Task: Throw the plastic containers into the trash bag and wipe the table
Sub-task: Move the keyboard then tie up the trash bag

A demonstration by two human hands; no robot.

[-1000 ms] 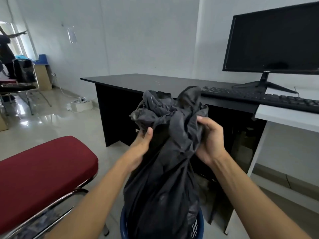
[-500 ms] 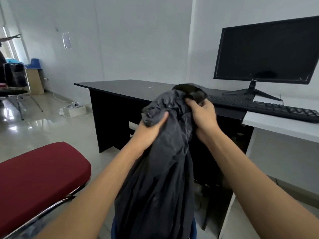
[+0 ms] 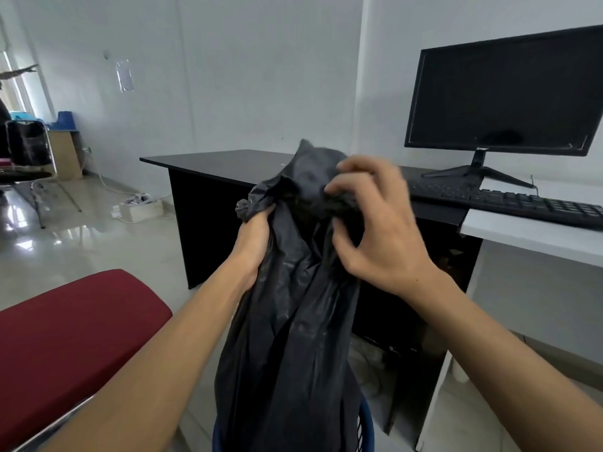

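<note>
A black trash bag [image 3: 293,337] hangs upright in front of me, its lower end inside a blue mesh bin [image 3: 363,429] on the floor. My left hand [image 3: 254,239] grips the gathered neck of the bag from the left. My right hand [image 3: 372,223] is bent over the bag's top on the right, fingers curled into the crumpled plastic. The black table [image 3: 222,161] stands behind the bag. No plastic containers are visible; whatever is inside the bag is hidden.
A red padded chair seat [image 3: 71,334] is at my lower left. On the right, a monitor [image 3: 502,93] and keyboard [image 3: 509,200] sit on the black table and a white desk [image 3: 528,233]. A power strip [image 3: 140,207] lies on the glossy floor.
Both hands have lifted and bunched the bag's neck tighter. My right hand has shifted over the top of the bag, and the open mouth seen earlier is now gathered shut.
</note>
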